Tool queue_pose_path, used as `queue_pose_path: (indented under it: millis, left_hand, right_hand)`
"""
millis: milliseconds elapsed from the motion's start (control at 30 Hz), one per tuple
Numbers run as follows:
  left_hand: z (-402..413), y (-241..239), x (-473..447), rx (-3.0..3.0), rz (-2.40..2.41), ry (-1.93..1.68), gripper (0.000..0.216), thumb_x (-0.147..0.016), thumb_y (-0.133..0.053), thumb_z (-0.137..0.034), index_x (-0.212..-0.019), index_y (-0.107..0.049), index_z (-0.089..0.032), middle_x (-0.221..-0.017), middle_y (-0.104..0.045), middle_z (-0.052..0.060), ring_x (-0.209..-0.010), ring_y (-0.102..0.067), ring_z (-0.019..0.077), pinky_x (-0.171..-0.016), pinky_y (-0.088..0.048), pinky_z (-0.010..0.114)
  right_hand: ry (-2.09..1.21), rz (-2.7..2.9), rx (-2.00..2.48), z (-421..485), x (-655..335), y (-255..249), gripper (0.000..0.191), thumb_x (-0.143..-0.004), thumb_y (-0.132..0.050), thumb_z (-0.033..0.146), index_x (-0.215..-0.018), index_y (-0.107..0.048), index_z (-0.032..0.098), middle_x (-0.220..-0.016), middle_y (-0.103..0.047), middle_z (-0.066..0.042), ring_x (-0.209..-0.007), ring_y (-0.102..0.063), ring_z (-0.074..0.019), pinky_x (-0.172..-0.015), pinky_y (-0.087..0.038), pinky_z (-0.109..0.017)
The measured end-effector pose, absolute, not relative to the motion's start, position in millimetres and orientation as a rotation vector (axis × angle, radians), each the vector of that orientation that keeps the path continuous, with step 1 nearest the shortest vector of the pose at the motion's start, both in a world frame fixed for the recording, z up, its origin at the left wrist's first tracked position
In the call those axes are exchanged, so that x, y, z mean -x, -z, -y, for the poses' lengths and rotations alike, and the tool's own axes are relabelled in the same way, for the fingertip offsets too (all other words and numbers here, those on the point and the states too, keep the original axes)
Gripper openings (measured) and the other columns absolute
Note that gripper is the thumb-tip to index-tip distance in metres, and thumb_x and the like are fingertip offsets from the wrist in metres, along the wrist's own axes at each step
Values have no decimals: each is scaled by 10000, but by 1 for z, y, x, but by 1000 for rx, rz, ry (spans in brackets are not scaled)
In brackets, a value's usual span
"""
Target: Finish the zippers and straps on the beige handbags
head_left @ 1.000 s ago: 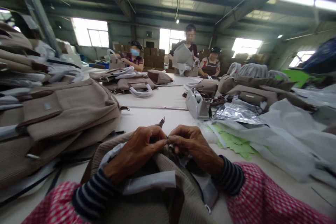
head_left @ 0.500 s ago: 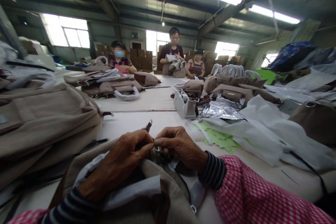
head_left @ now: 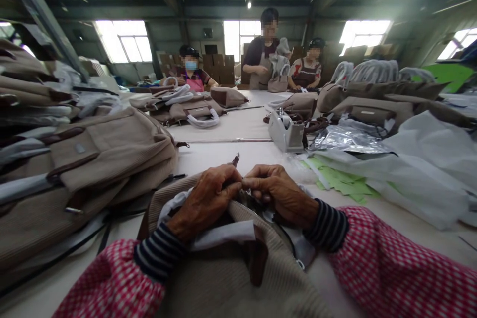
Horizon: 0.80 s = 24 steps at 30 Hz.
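A ribbed taupe handbag lies in front of me, its zipper opening turned up toward my hands. My left hand reaches over the opening, thumb and fingers pinched at the bag's far end. Against its fingertips, my right hand pinches too; whatever small part sits between them is hidden. Just beyond the fingers sticks up a brown tab with a metal clip. White wrapping covers the bag's handle, which crosses below my left hand to a brown leather patch.
Taupe bags are piled on the left. A grey tape dispenser stands ahead, with green paper pieces and white sheeting to its right. More bags with wrapped handles lie beyond. Several co-workers are at the table's far end.
My view has turned left and tilted down slightly. Both hands stay pinched together at the same spot on the bag. The standing co-worker has lifted a grey bundle higher.
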<state>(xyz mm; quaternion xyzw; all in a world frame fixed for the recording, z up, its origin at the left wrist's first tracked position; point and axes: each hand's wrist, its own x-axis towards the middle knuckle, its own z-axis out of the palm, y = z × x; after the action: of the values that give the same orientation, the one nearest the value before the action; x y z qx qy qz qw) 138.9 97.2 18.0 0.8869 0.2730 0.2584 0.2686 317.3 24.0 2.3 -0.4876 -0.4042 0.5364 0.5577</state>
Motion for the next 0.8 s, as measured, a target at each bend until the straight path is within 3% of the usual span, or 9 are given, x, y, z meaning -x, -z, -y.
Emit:
queue_pose_path:
  millis: [167,300,400,500,600,667,800]
  left_hand:
    - [-99,-16,-138,-2423,-644,-783,113,-971,-618,-270,-936,-692,-192,-931,-690,27,-892,-638,196,-839,-483,333]
    - [-96,-31,-133,-2497,-425,-926,127,-986,-641,-272,-1078,-700,-208,-1094,-693,61,-1110,-612,227,-995,-486,371]
    - [-80,-57,-129,-2658,-233,-690,226,-992,-657,-291,-1214,-674,-248,-1251,-674,51,-1238,-561,231,-1087,-437,370]
    - [-54,-78,-131,-2832,-176,-331,338,-989,-577,-145,-1304,-618,-262,-1256,-662,29,-1156,-590,217,-1057,-422,355]
    - [-33,-79,-141,-3015,-108,-65,404,-863,-563,-16,-1206,-628,-218,-1172,-664,36,-1076,-580,242,-1033,-397,398]
    - [-28,-70,-148,-3122,-90,7,340,-853,-568,-16,-1121,-628,-215,-1156,-659,43,-1071,-563,256,-1040,-377,440]
    - [-31,-53,-147,-3193,-189,-103,204,-929,-521,-30,-942,-617,-210,-1031,-672,38,-990,-548,239,-986,-401,452]
  right_hand:
    - [-1126,1173,1253,-15,-327,-17,269,-777,-815,380,-837,-735,130,-583,-602,29,-464,-439,-58,-440,-283,-194]
    - [-671,1452,1393,16,-363,-37,256,-851,-768,393,-989,-768,179,-876,-713,-36,-724,-611,-143,-615,-442,-253]
    - [-514,1674,1500,48,-393,-41,239,-883,-749,438,-960,-781,213,-1133,-691,-65,-912,-623,-187,-729,-465,-292]
    - [-531,1872,1576,70,-407,-32,242,-924,-709,429,-1054,-770,234,-1203,-641,-75,-1031,-602,-217,-907,-473,-352]
    - [-437,2069,1623,74,-402,-20,269,-952,-664,344,-1201,-723,262,-1310,-583,-79,-1163,-550,-250,-1055,-409,-428]
    - [-325,2174,1682,69,-395,-17,266,-948,-647,288,-1204,-713,256,-1319,-575,-81,-1155,-535,-263,-1023,-412,-432]
    - [-190,2278,1728,59,-388,-20,82,-893,-673,231,-927,-734,188,-1108,-633,-82,-979,-531,-250,-859,-409,-384]
